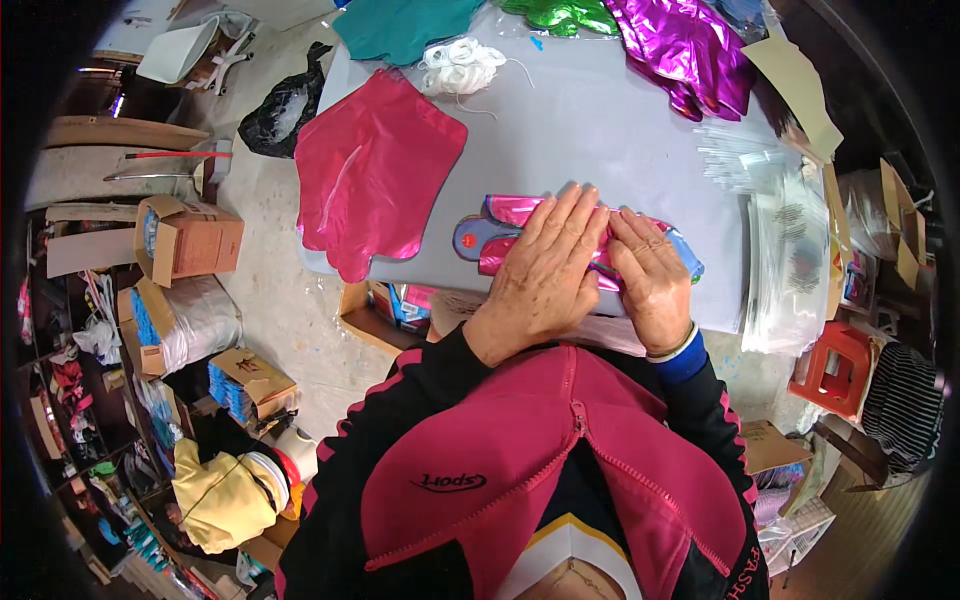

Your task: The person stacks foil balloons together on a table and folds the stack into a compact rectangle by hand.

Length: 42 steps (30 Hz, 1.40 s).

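A folded foil balloon (510,212), shiny pink with blue parts and a rounded blue tab on its left end, lies flat near the front edge of the grey table. My left hand (545,270) presses down on its middle, fingers straight and close together. Over the balloon's right part, my right hand (650,280) is bent, its fingers and thumb closed on the foil. The two hands sit side by side and hide much of the balloon. An unfolded pink foil sheet (375,170) lies left of them, partly past the table edge.
White string (462,68) lies loosely bundled at the back. Teal foil (408,28), green foil (560,14) and purple foil (685,55) line the far edge. Clear plastic sleeves (785,260) are stacked at the right. A red stool (833,370) and cardboard boxes (200,240) stand around the table.
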Tool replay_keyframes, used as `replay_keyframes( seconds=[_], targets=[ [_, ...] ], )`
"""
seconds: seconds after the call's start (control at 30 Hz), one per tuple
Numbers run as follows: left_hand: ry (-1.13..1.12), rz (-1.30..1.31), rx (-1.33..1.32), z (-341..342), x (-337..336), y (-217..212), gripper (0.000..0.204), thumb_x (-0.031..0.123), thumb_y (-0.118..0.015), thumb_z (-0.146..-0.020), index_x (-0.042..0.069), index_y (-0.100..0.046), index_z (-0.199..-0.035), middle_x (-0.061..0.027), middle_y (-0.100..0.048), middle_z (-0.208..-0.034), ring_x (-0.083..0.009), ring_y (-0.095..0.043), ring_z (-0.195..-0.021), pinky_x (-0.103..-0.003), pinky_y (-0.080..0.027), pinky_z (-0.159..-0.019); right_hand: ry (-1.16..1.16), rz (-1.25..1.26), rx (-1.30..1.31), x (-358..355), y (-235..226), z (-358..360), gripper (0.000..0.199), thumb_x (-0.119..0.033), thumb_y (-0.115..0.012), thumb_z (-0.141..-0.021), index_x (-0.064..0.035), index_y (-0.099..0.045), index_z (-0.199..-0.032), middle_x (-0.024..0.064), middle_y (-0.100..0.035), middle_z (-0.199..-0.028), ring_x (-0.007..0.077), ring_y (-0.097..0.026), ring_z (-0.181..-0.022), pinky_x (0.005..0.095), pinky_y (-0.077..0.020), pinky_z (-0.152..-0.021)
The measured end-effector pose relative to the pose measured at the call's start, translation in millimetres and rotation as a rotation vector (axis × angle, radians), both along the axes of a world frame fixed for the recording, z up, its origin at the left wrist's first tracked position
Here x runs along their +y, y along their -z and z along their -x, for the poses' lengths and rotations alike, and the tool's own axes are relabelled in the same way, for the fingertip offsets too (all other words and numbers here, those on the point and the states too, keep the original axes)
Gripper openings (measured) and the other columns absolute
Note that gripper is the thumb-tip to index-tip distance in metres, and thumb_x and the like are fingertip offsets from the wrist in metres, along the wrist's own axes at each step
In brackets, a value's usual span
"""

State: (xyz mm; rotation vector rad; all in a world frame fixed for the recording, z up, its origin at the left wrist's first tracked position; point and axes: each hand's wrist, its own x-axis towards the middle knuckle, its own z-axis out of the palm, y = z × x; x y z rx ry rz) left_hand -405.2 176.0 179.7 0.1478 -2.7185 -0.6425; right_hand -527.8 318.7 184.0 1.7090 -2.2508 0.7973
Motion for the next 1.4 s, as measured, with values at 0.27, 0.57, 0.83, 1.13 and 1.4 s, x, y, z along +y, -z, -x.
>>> replay_keyframes(
  seconds=[0.27, 0.57, 0.83, 1.13, 1.4],
  targets=[
    [-0.126, 0.228, -0.079, 0.4, 3.3, 2.1, 0.066, 0.038, -0.066, -0.093, 0.007, -0.052, -0.15, -0.0206, -0.039, -0.16, -0.0465, -0.03, -0.149, -0.07, -0.024, -0.117, 0.015, -0.005, 0.039, 12.3, -1.0, 1.4, 0.019, -0.003, -0.069, -0.077, -0.0029, -0.069, -0.096, 0.0136, -0.072, -0.125, 0.0308, -0.066, -0.124, 0.0486, -0.0495, -0.112],
    [-0.206, 0.3, -0.12, 0.6, 7.4, 1.6, 0.066, 0.044, -0.07, -0.09, 0.023, -0.055, -0.151, -0.0164, -0.036, -0.163, -0.0534, -0.027, -0.147, -0.078, -0.021, -0.113, 0.062, -0.059, 0.026, 40.5, -20.2, 13.9, 0.039, -0.011, -0.072, -0.077, 0.0001, -0.066, -0.114, 0.0182, -0.066, -0.135, 0.0353, -0.059, -0.134, 0.0546, -0.0379, -0.12],
    [-0.227, 0.354, -0.163, 1.7, 5.6, 9.3, 0.067, 0.049, -0.063, -0.093, 0.019, -0.052, -0.153, -0.016, -0.035, -0.164, -0.053, -0.029, -0.148, -0.077, -0.021, -0.114, 0.014, -0.226, -0.065, 1.5, -5.2, -9.5, 0.089, -0.056, -0.06, -0.092, 0.0064, -0.042, -0.152, 0.0245, -0.041, -0.16, 0.036, -0.034, -0.153, 0.0522, -0.0204, -0.127],
    [-0.007, 0.255, -0.064, 5.7, -7.2, -3.2, 0.062, 0.041, -0.069, -0.091, 0.018, -0.057, -0.148, -0.0153, -0.041, -0.161, -0.0505, -0.033, -0.146, -0.076, -0.022, -0.113, 0.172, -0.295, -0.043, 26.6, -4.8, -24.1, 0.1, -0.067, -0.058, -0.091, 0.0089, -0.037, -0.154, 0.0275, -0.036, -0.162, 0.0405, -0.029, -0.154, 0.0549, -0.0189, -0.127],
    [0.492, 0.221, -0.037, 42.1, -58.4, 0.8, 0.054, 0.036, -0.062, -0.096, 0.027, -0.058, -0.149, -0.0099, -0.04, -0.165, -0.0369, -0.031, -0.154, -0.066, -0.011, -0.124, 0.291, -0.412, -0.081, 51.2, -16.7, -67.8, 0.104, -0.052, -0.076, -0.079, 0.009, -0.036, -0.153, 0.0283, -0.036, -0.162, 0.0419, -0.032, -0.153, 0.0534, -0.0277, -0.122]
  ],
)
